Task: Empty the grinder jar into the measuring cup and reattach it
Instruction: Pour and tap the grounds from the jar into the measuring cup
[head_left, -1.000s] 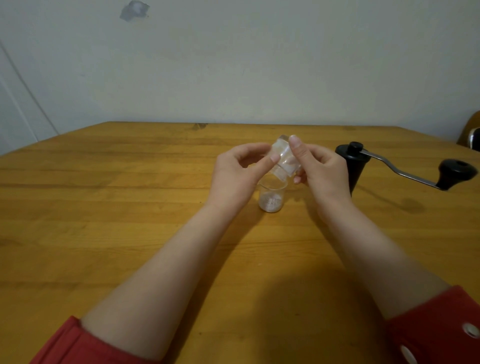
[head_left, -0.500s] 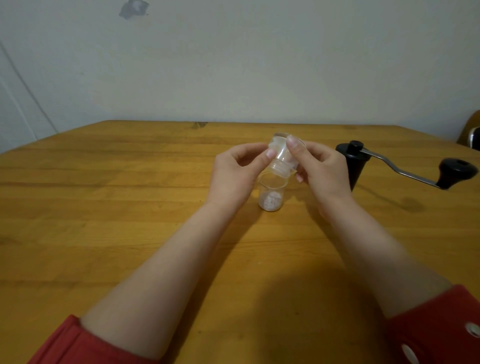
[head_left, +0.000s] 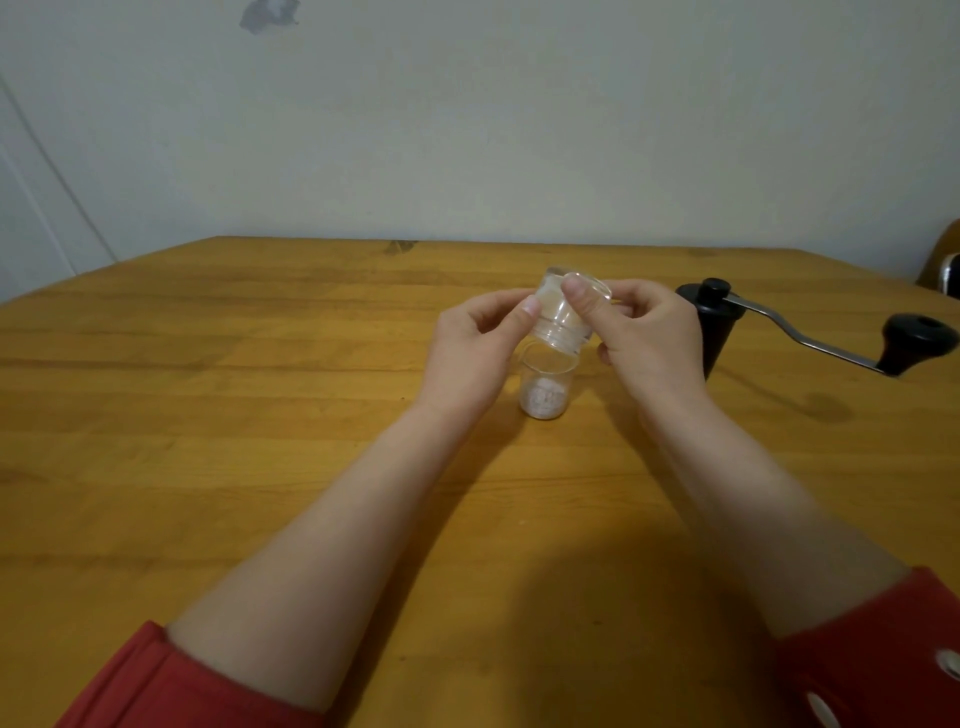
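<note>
The clear grinder jar (head_left: 558, 317) is held upside down, mouth low, right over the small clear measuring cup (head_left: 545, 387), which stands on the wooden table (head_left: 208, 415) with pale grounds in its bottom. My left hand (head_left: 475, 348) pinches the jar from the left with thumb and fingers. My right hand (head_left: 647, 338) grips it from the right, thumb on the jar's raised base. The black grinder body (head_left: 709, 322) with its crank handle (head_left: 914, 345) stands just right of my right hand, partly hidden by it.
The table's far edge meets a pale wall. A dark chair part (head_left: 945, 265) shows at the far right edge. Red sleeves cover both my forearms at the bottom of the view.
The jar has tipped more upright over the cup, base higher, mouth closer above the cup's rim. Both hands kept their grip and shifted only slightly.
</note>
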